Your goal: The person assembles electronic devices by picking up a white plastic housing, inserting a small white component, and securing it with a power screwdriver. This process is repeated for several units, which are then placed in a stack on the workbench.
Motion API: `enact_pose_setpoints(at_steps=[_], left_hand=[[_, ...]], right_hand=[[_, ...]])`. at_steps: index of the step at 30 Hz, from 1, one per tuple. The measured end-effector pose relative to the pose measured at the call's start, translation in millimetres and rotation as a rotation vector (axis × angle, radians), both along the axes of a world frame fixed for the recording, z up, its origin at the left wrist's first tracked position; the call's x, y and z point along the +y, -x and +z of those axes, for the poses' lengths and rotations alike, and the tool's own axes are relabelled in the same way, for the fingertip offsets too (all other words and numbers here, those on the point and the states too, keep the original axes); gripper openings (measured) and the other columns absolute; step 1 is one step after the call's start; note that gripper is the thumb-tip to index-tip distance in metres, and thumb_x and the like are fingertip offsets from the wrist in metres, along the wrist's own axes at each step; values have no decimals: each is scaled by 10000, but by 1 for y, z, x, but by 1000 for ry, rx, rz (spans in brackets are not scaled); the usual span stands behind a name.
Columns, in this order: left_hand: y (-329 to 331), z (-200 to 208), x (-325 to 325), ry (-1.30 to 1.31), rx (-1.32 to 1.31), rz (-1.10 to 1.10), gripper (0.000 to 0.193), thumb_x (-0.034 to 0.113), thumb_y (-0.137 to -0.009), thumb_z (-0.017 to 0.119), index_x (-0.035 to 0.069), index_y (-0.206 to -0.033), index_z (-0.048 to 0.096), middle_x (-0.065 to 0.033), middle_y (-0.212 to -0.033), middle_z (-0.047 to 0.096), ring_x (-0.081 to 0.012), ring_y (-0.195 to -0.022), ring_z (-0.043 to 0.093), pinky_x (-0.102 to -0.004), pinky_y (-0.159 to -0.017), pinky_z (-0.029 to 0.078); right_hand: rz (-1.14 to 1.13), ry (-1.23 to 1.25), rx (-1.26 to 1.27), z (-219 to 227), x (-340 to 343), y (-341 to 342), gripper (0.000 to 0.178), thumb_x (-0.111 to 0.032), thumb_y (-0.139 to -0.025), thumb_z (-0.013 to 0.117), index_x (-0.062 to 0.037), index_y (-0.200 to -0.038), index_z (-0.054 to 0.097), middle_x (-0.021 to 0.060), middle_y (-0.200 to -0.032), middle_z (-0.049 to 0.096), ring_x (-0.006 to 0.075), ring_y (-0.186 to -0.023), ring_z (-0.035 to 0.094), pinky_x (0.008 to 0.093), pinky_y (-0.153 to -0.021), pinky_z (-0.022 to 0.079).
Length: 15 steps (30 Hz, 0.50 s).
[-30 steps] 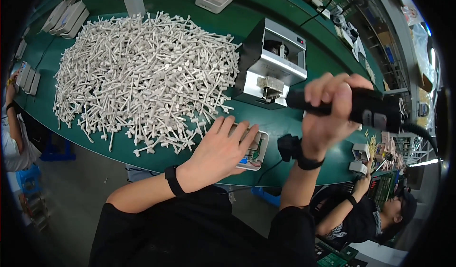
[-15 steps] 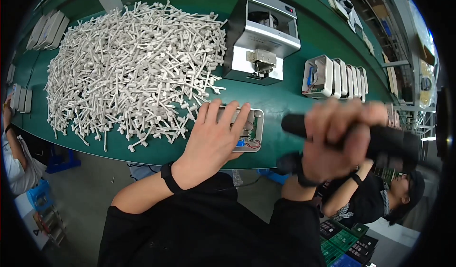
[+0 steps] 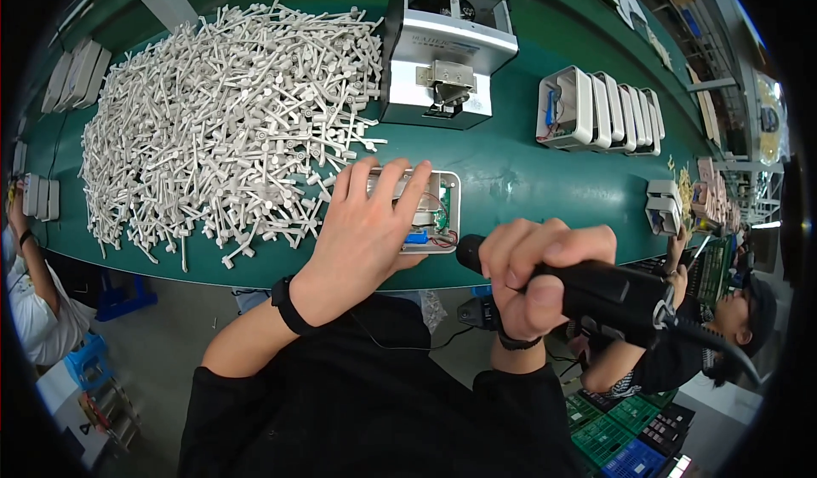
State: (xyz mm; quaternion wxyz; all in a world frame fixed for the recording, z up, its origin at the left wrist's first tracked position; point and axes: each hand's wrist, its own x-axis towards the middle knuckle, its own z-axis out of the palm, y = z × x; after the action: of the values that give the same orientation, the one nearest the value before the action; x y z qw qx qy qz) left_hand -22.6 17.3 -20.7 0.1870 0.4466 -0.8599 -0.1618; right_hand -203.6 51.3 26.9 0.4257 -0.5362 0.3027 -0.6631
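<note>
My left hand (image 3: 362, 233) lies over a white plastic housing (image 3: 456, 195), fingers across its top and thumb at the near side, gripping it against the green table. Inside the housing are a green circuit board (image 3: 442, 214), a blue component (image 3: 416, 237) and thin red and dark wires. My right hand (image 3: 534, 278) is wrapped round a black electric screwdriver (image 3: 614, 297), its cord trailing from the right end. The tool is tilted, its dark front end close to the housing's lower right corner. Whether they touch I cannot tell; no bit shows.
A large pile of white stemmed plastic parts (image 3: 230, 129) covers the table's left side. Behind the housing stands a grey screw feeder (image 3: 451, 48). Several similar housings (image 3: 601, 112) stand in a row at right. A co-worker (image 3: 723, 333) is at the right, another person (image 3: 34, 282) at far left.
My right hand has brought the screwdriver left and down, close to the housing. My left hand keeps its grip on the housing. The whole view has shifted slightly.
</note>
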Motion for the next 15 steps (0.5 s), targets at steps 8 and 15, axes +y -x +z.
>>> enact_pose_setpoints(at_steps=[8,15], left_hand=[[1,-1,0,-8,4,-2,999,259,-622,971,22,-1472,503,-149,-1357,528,-380,-1231,500,-487,-1078,417],[-1,-5,-2,-16,9,1,1000,252,-621,972,27,-1475,501,-145,-1360,526,-376,-1230,501,-481,-1075,418]], right_hand=[[9,-51,41,-8,-4,-8,367,-231,-974,754,-92,-1089,435,49,-690,515,159,-520,480,330,-505,443],[18,-8,62,-16,-7,-10,347,-203,-973,743,-84,-1061,429,49,-669,506,154,-514,469,326,-486,434]])
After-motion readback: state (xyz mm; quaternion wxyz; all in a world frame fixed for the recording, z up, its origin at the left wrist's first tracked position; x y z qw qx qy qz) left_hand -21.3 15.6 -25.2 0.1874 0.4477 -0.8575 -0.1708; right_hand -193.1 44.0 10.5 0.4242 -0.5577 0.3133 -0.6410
